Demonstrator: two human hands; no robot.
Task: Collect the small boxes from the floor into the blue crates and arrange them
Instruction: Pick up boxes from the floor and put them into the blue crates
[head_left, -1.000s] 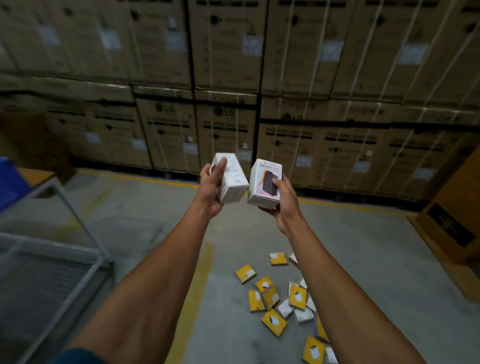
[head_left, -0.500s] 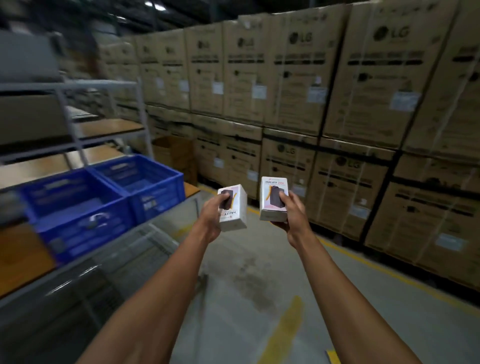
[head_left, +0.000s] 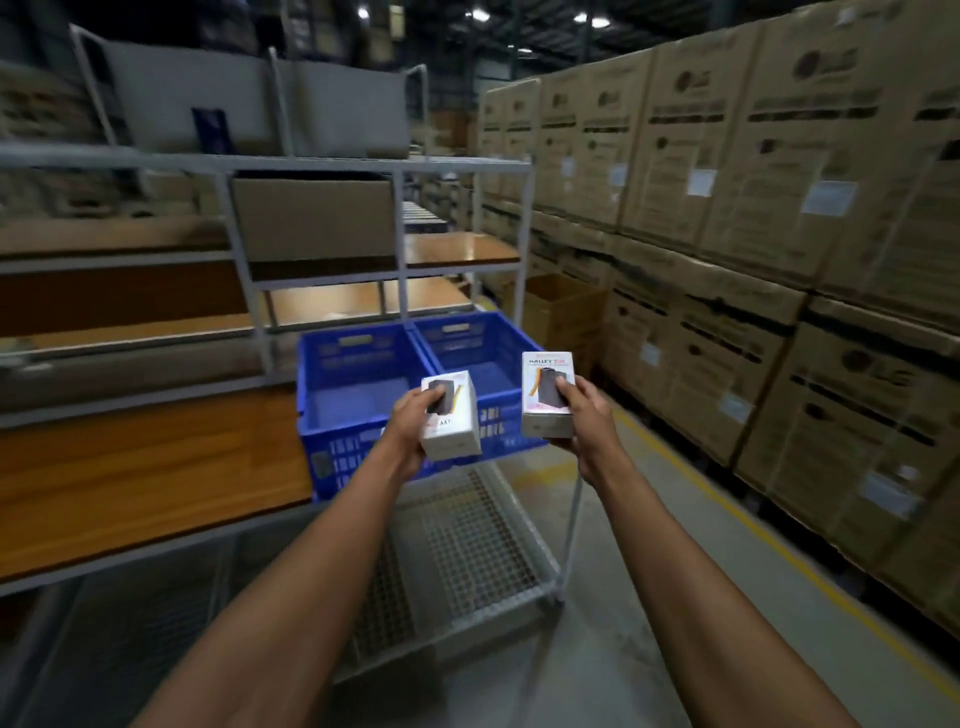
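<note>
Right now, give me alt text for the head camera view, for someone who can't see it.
A person holds a small white box in each hand, left hand gripping one box, right hand gripping another box, in front of two blue crates side by side on a metal shelving rack. Stacked cardboard cartons line the aisle on the right.

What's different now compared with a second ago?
The person has turned from the boxes scattered on the floor toward the shelf cart; the two blue crates now sit just ahead. Unchanged: left hand and right hand each still grip a small white box.
</note>
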